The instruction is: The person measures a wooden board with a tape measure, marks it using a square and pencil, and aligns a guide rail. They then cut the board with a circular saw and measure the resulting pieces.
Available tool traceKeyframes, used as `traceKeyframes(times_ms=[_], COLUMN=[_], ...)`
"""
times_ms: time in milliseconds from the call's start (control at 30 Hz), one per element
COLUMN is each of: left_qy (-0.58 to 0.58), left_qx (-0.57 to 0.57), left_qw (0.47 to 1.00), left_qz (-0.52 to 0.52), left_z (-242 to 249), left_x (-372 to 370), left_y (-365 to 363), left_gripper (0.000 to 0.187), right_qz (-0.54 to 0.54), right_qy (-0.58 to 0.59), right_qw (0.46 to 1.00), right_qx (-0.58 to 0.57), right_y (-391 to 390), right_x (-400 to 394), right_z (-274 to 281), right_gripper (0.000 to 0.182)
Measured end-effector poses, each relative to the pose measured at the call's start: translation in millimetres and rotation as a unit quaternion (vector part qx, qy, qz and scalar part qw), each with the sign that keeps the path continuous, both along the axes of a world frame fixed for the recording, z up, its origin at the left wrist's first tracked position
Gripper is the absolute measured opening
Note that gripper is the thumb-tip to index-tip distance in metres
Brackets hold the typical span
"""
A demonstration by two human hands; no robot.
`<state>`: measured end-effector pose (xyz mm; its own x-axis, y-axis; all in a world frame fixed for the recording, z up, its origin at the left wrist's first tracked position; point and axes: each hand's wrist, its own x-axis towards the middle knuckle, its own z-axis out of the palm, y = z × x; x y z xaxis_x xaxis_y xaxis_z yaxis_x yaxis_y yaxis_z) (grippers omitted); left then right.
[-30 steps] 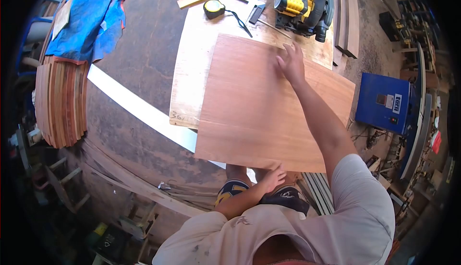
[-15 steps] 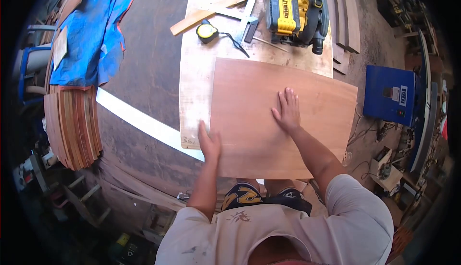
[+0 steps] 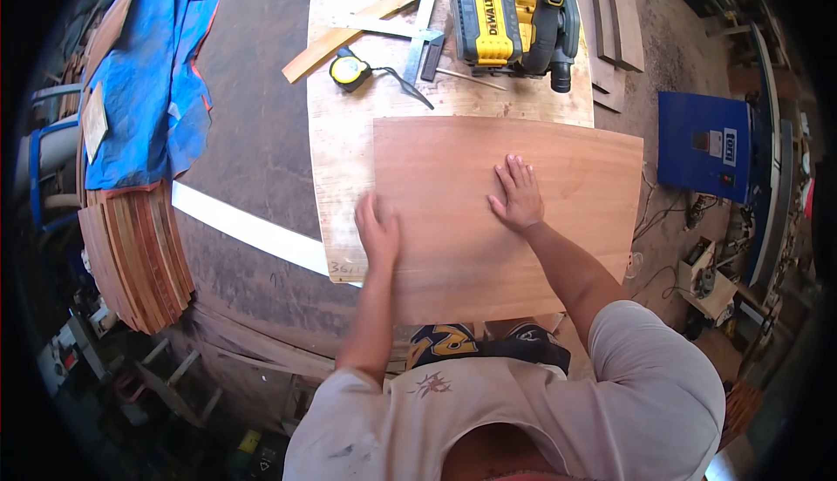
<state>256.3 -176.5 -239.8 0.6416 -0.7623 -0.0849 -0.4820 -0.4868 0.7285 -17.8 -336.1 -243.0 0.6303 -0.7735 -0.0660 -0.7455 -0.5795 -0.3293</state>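
Note:
A reddish-brown plywood panel (image 3: 453,254) lies in front of me, overlapping a paler board (image 3: 344,167) on the workbench. My right hand (image 3: 520,195) rests flat on the panel's upper middle, fingers outstretched. At the panel's left edge is my left hand (image 3: 378,228), its fingers extended and slightly blurred, with part of the palm over the edge. Beyond the panel, on the paler board, are a yellow and black tape measure (image 3: 349,71), a metal square (image 3: 425,41) with a dark handle, and a yellow cordless circular saw (image 3: 514,23).
A white strip (image 3: 248,228) lies on the dark bench (image 3: 253,115) at left. Farther left are a blue tarp (image 3: 144,89) and a stack of wooden slats (image 3: 135,259). A wooden strip (image 3: 323,54) lies behind the tape measure. At right stands a blue machine (image 3: 706,145).
My left hand has slid a little up along the panel's left edge. The panel has turned slightly, its far edge now more level. My right hand stays flat on it. The camera view has shifted.

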Motion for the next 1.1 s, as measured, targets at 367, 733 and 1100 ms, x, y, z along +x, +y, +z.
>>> traceKeyframes(times_ms=[367,733,1100], left_qy=[-0.197,0.401,0.527], left_qx=[0.129,-0.219,-0.032], left_qw=[0.970,0.885,0.827], left_qz=[-0.052,0.089,0.194], left_z=[4.6,5.9,59.0], left_x=[136.3,39.5,-208.2], left_y=[-261.4,-63.3,111.1], left_gripper=[0.078,0.055,0.041], right_qz=[0.002,0.005,0.081], right_qy=[-0.006,0.010,-0.213], right_qw=[1.000,1.000,0.917], right_qx=[-0.008,0.011,0.326], right_y=[-0.7,-0.8,28.0], right_x=[-3.0,-6.0,-27.0], right_z=[-5.6,-2.1,2.7], right_gripper=[0.066,0.067,0.080])
